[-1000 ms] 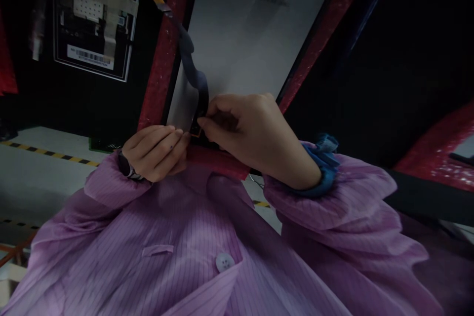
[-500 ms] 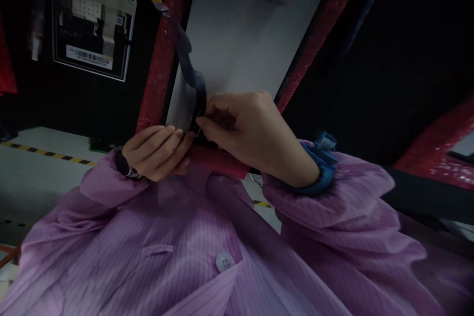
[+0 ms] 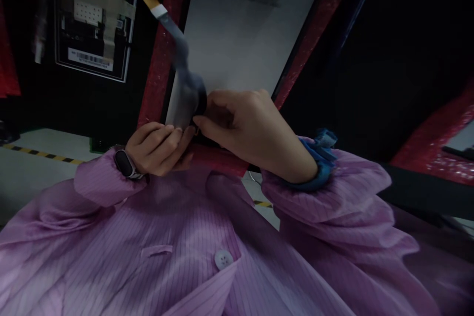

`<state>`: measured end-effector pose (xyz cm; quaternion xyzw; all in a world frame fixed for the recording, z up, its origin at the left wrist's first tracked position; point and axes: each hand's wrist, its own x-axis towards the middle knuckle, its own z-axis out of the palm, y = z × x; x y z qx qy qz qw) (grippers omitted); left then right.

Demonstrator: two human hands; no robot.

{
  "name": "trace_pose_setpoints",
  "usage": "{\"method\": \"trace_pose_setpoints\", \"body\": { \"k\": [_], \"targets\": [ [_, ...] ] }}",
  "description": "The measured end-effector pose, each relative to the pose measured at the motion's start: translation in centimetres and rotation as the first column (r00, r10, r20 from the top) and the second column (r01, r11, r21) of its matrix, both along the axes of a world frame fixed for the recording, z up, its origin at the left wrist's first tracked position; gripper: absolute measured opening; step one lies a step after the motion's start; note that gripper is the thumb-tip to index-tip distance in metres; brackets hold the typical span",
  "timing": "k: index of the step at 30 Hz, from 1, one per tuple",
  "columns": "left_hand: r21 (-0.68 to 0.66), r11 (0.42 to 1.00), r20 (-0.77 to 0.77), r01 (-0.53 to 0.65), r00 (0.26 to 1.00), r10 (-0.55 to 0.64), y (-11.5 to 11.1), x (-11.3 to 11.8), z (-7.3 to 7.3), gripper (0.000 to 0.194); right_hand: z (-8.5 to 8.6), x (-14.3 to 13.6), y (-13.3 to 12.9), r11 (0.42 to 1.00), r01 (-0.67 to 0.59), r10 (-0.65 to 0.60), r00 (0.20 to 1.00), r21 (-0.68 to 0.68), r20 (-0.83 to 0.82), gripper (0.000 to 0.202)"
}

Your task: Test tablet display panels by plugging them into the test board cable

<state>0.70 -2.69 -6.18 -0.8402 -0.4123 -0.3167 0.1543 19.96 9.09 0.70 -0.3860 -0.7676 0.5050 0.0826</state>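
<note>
A thin flat ribbon cable (image 3: 181, 54), grey and blurred along its middle, runs down from a yellow-orange stretch with a white band at the top. Its dark lower end curls in between my two hands. My right hand (image 3: 246, 121), a blue band round its wrist, pinches this dark end between thumb and forefinger. From the other side, my left hand (image 3: 161, 148) has its fingers bent together at the same lower end; the fingertips partly hide what they grip. Beneath the cable lies a pale grey flat panel (image 3: 244, 34) with faint print.
Red bubble-wrap strips (image 3: 155, 79) border the panel. A black surface at left carries a framed circuit board (image 3: 89, 19) with tape and a barcode label. Another dark surface (image 3: 388, 69) spreads at right. Yellow-black floor tape (image 3: 44, 154) shows below left.
The ribbon cable's upper part has shifted and twisted, so its white band now shows more. My hands keep nearly the same pose, with the left wrist turned slightly.
</note>
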Motion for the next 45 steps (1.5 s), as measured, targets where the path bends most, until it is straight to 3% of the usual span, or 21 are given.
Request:
{"method": "trace_pose_setpoints", "body": {
  "k": [3,5,7,9,14,19,22,24,26,28,30,33,35,39,45],
  "targets": [
    [-0.167,0.985,0.075,-0.05,0.995,0.063,-0.1,0.1,-0.1,0.042,0.3,0.2,0.5,0.997,0.078,-0.078,0.997,-0.02,-0.018,0.026],
    [-0.099,0.991,-0.003,-0.088,0.996,0.088,0.0,0.1,0.0,0.043,0.4,0.3,0.9,0.986,0.167,-0.167,0.985,-0.023,-0.031,0.026],
    [0.025,0.997,-0.077,-0.068,0.995,0.07,0.2,0.2,0.3,0.038,0.4,0.3,1.5,0.972,0.234,-0.235,0.971,-0.019,-0.032,0.025],
    [0.059,0.998,-0.096,-0.037,0.994,0.043,0.4,0.4,0.8,0.033,0.2,0.3,1.9,0.963,0.271,-0.271,0.962,-0.007,-0.035,0.026],
    [-0.004,0.998,0.001,-0.068,0.998,0.068,0.6,0.9,1.0,0.036,-0.8,0.5,2.0,0.954,0.293,-0.286,0.953,0.067,-0.095,0.029],
    [0.027,0.994,0.034,-0.101,0.994,0.1,0.1,1.3,0.7,0.032,-2.0,1.4,1.7,0.933,0.323,-0.306,0.944,0.161,-0.12,0.028],
    [-0.133,0.984,0.165,-0.122,0.976,0.144,-0.2,1.3,2.1,0.027,-2.8,2.5,0.6,0.887,0.397,-0.379,0.917,0.235,-0.121,0.025],
    [-0.34,0.934,0.297,-0.113,0.929,0.22,-0.1,0.5,3.4,0.024,-3.5,3.4,-0.7,0.82,0.482,-0.465,0.876,0.308,-0.129,0.024],
    [-0.447,0.871,0.301,-0.206,0.882,0.363,0.4,-0.8,4.4,0.025,-4.2,4.2,-2.2,0.743,0.557,-0.54,0.826,0.372,-0.158,0.024],
    [-0.438,0.789,0.154,-0.432,0.828,0.539,1.3,-2.5,4.8,0.028,-4.8,4.7,-3.6,0.687,0.609,-0.58,0.788,0.397,-0.206,0.023],
    [-0.441,0.663,-0.036,-0.606,0.749,0.661,2.4,-3.7,4.5,0.038,-5.2,4.9,-4.4,0.668,0.636,-0.591,0.769,0.386,-0.244,0.022],
    [-0.493,0.522,-0.222,-0.696,0.68,0.699,3.5,-4.4,3.8,0.05,-5.3,4.8,-4.7,0.683,0.627,-0.575,0.778,0.375,-0.252,0.02],
    [-0.475,0.5,-0.27,-0.724,0.661,0.7,3.8,-4.3,3.5,0.048,-5.1,4.7,-4.5,0.693,0.612,-0.561,0.79,0.38,-0.248,0.019],
    [-0.429,0.529,-0.287,-0.732,0.666,0.689,3.7,-4.2,3.5,0.044,-4.8,4.5,-4.4,0.697,0.594,-0.537,0.804,0.402,-0.256,0.019],
    [-0.447,0.499,-0.325,-0.743,0.654,0.683,3.9,-4.4,3.7,0.048,-5.2,4.0,-4.1,0.662,0.634,-0.547,0.774,0.401,-0.319,0.02]
  ]
}}
